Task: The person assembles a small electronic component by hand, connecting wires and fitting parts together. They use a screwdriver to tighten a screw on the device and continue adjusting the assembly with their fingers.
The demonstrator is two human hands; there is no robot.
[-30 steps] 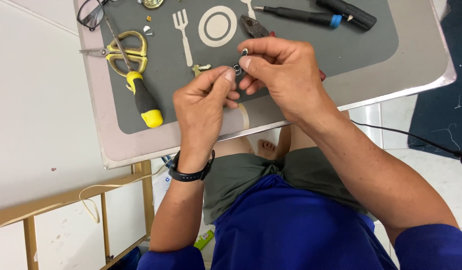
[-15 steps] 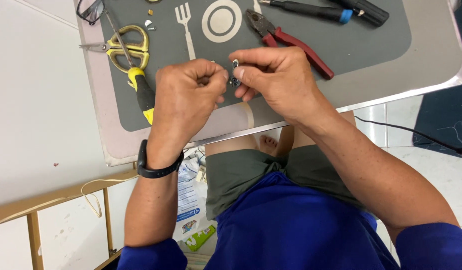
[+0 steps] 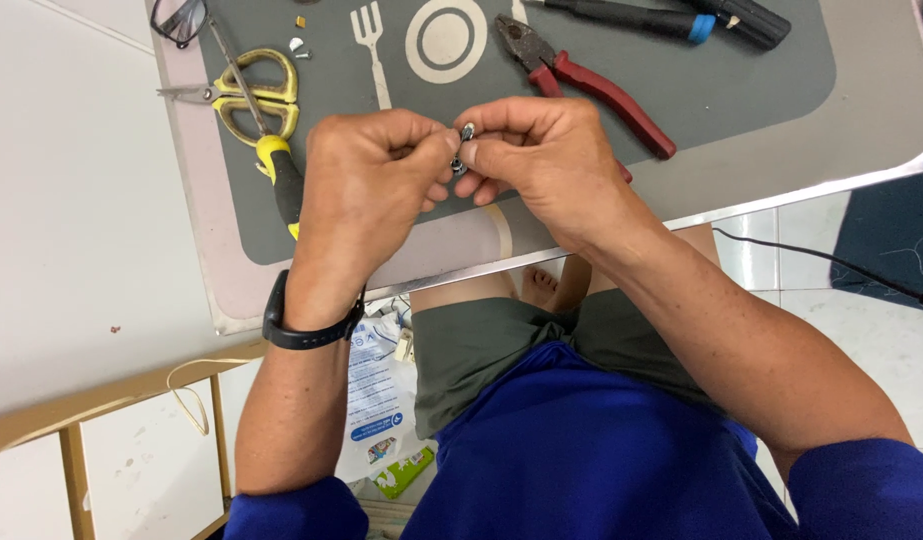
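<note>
left hand (image 3: 366,185) and right hand (image 3: 541,160) meet over counter (image 3: 861,130), fingers of both pinching small metal part (image 3: 464,140) between them. red pliers (image 3: 591,85) just right; yellow scissors (image 3: 251,85) far left.

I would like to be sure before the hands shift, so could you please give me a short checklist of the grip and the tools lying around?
1. Small metal part pinched between the fingertips of both hands: ok.
2. Left hand and right hand meet over the grey mat, not past the table edge: ok.
3. Red-handled pliers lie on the mat just behind the right hand, apart from it: ok.
4. Yellow-handled scissors lie on the mat to the left, untouched: ok.
5. Loose small bits near the scissors stay on the mat: ok.
6. How firmly the part sits, and what kind it is: cannot tell.
</note>
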